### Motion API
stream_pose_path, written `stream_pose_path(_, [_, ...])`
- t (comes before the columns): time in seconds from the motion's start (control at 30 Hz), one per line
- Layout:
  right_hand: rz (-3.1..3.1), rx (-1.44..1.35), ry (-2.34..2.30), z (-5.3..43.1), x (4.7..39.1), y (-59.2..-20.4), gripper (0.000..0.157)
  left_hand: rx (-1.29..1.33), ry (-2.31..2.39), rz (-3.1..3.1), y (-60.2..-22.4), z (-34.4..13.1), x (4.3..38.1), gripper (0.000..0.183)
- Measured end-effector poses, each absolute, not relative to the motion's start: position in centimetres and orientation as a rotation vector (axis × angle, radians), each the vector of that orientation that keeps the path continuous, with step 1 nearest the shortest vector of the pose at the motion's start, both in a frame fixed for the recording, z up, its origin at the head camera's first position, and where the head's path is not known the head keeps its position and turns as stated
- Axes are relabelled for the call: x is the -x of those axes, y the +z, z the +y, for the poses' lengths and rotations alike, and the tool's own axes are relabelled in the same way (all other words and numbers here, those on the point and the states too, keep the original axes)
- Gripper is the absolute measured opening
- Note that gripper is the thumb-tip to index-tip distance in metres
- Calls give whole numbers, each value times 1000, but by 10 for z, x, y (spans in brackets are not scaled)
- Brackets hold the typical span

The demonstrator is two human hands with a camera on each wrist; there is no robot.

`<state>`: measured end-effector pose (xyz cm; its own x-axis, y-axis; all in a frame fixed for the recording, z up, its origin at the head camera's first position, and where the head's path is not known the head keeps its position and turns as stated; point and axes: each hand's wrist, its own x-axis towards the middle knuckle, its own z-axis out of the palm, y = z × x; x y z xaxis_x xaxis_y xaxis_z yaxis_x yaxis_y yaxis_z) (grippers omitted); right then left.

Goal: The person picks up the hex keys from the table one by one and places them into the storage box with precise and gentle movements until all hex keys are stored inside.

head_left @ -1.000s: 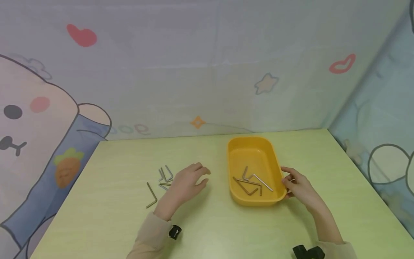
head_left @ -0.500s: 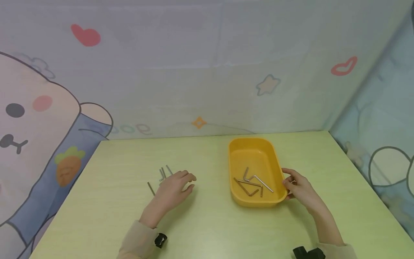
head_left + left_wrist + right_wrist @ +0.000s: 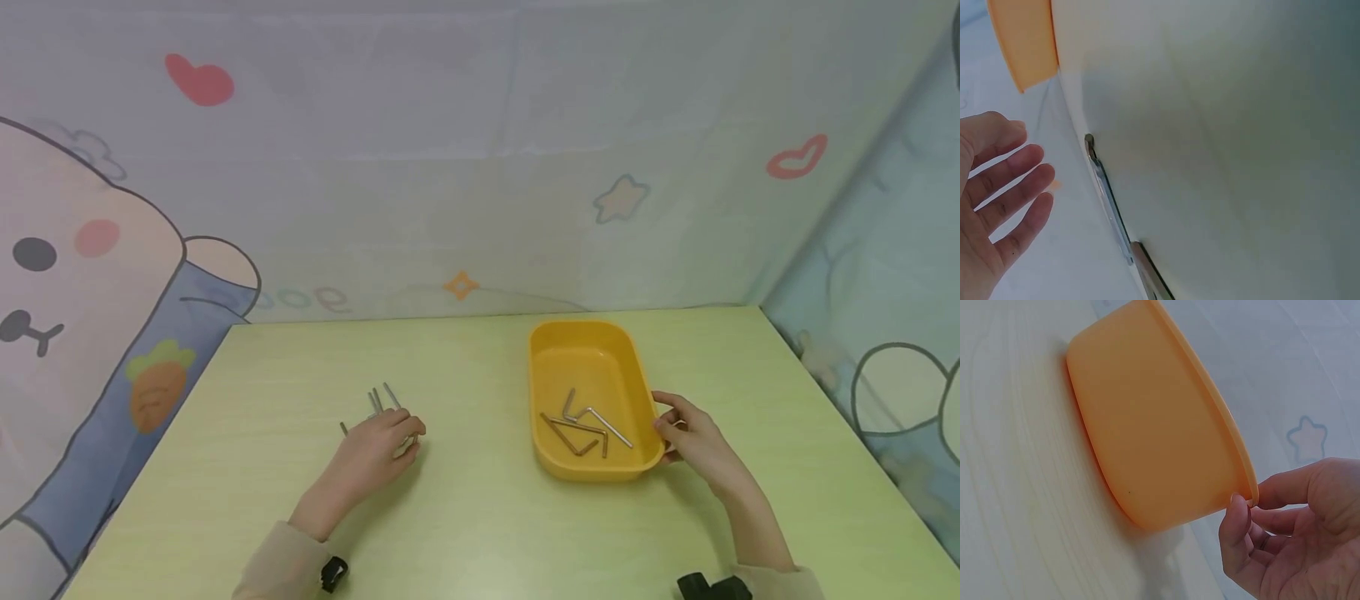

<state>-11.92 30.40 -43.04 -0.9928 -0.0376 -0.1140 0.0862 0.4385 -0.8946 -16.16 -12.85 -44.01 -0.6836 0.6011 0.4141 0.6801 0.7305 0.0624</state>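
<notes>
My left hand [image 3: 371, 457] hovers over several hex keys [image 3: 393, 396] on the left part of the table and hides most of them. In the left wrist view its fingers [image 3: 1019, 206] are loosely bent and hold nothing; a silver hex key [image 3: 1110, 206] lies apart from them. On the right, my right hand [image 3: 697, 437] pinches the rim of a yellow plastic tray [image 3: 592, 331] between thumb and fingers, as the right wrist view shows on the tray's side [image 3: 1147, 419]. Several silver and brass-coloured hex keys [image 3: 611, 428] lie inside the tray, toward its near end.
The pale green table [image 3: 480, 525] ends at a cartoon-printed cloth [image 3: 390, 167] hanging behind it. A similar cloth [image 3: 892, 250] stands on the right. Dark wrist devices [image 3: 334, 573] show at both sleeves.
My left hand has moved left and slightly down over the loose hex keys, covering more of them. The right hand and the tray have stayed in place.
</notes>
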Motion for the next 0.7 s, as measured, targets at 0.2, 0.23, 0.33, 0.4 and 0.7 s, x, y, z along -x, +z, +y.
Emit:
stream_pose_path(0.2, [2554, -36, -1616, 304, 120, -433, 50, 1019, -234, -2569, -443, -141, 165, 21])
stream_pose_path(0.23, [2553, -37, -1616, 304, 120, -433, 50, 1024, -224, -2570, -443, -143, 166, 21])
stream_pose_path(0.33, [2555, -42, -1611, 304, 121, -433, 49, 1052, -179, -2562, -445, -147, 167, 22])
stream_pose_path(0.4, [2553, -42, -1612, 304, 121, -433, 49, 1078, -136, -2555, -446, -149, 168, 23])
stream_pose_path(0.7, [2553, -44, -1614, 304, 120, -431, 50, 1158, 52, -2493, -453, -157, 176, 24])
